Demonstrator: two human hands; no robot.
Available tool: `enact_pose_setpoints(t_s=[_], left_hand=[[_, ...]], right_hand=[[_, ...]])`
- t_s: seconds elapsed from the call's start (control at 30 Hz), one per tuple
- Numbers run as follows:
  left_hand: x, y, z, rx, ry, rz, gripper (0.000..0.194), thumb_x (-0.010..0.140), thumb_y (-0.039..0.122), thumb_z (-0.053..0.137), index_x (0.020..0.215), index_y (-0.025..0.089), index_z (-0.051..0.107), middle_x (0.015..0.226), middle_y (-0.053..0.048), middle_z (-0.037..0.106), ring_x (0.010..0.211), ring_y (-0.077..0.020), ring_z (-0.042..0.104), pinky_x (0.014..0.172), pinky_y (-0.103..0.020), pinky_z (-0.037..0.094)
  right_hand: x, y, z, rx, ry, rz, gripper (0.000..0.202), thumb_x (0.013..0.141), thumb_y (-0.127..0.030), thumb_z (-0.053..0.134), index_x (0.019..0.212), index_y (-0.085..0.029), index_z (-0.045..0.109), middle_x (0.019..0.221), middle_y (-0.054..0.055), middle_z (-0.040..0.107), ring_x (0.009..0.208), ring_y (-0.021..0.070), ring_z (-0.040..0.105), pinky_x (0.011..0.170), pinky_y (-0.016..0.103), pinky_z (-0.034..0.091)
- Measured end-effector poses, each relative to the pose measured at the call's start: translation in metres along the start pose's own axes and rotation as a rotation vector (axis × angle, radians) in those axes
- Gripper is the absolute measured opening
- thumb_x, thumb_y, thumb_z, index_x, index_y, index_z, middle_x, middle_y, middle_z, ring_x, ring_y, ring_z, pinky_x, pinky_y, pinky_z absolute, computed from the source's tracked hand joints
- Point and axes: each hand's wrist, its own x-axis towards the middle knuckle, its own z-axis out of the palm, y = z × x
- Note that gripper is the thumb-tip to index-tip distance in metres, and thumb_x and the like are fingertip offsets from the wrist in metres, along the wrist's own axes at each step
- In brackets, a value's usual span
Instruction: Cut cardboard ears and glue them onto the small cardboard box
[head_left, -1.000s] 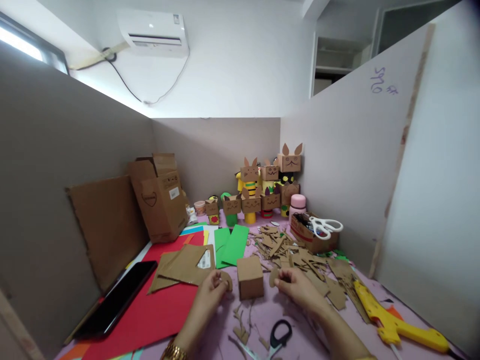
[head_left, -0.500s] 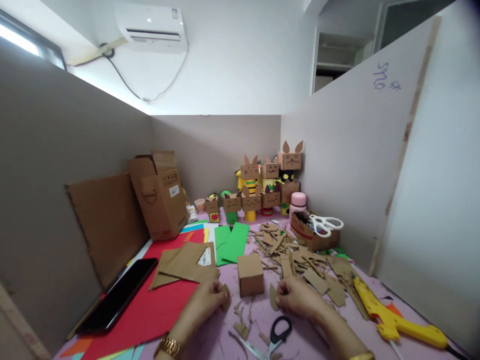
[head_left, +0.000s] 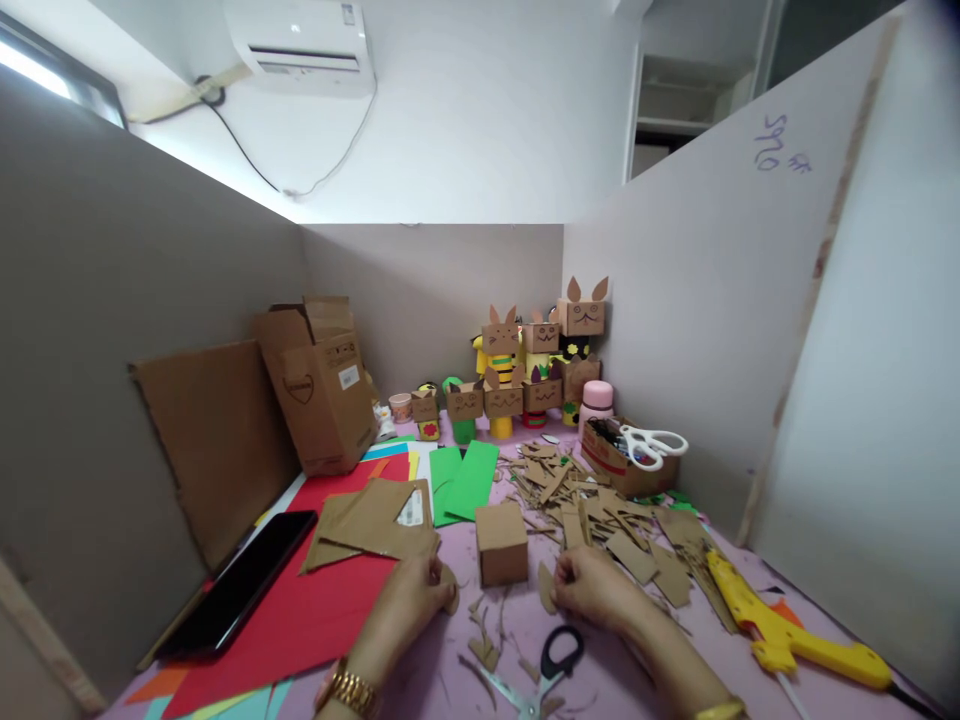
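Observation:
A small plain cardboard cube (head_left: 502,545) stands on the pink tabletop between my hands. To its left, my left hand (head_left: 416,597) pinches a small rounded cardboard piece (head_left: 449,590). My right hand (head_left: 585,588), on the other side of the cube, pinches a similar leaf-shaped cardboard piece (head_left: 547,587). Neither hand touches the cube. Scissors (head_left: 553,665) with dark handles lie spread apart near the front edge, among thin cardboard offcuts (head_left: 484,645).
Cardboard scraps (head_left: 592,500) lie behind my right hand; a yellow glue gun (head_left: 802,635) is at the right. Red paper (head_left: 300,620), a phone (head_left: 240,585) and a tall carton (head_left: 322,400) are left. Box-headed animal figures (head_left: 502,400) stand at the back.
The whole view has shifted very slightly. Both hands hold the same cardboard pieces in nearly the same places beside the cube.

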Motion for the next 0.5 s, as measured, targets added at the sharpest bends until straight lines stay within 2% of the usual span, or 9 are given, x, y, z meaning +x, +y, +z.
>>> enact_pose_setpoints(t_s=[0.13,0.5], left_hand=[[-0.001,-0.002,0.001,0.035,0.056,-0.007,0.011,0.061,0.012,0.052,0.068,0.020,0.054,0.053,0.006,0.054,0.053,-0.0140,0.050,0.050,-0.022,0.028],[-0.003,-0.003,-0.001,0.087,0.081,-0.012,0.016,0.060,0.012,0.057,0.073,0.020,0.055,0.054,0.007,0.052,0.054,-0.0144,0.051,0.050,-0.022,0.027]], right_hand=[[-0.001,-0.001,-0.001,-0.034,0.016,-0.008,0.013,0.055,-0.007,0.059,0.051,-0.018,0.065,0.051,0.001,0.067,0.049,0.0145,0.056,0.044,0.021,0.029],[-0.010,-0.013,-0.013,-0.086,0.038,-0.024,0.012,0.060,-0.009,0.058,0.054,-0.017,0.065,0.055,0.003,0.068,0.057,0.0168,0.059,0.048,0.021,0.030]])
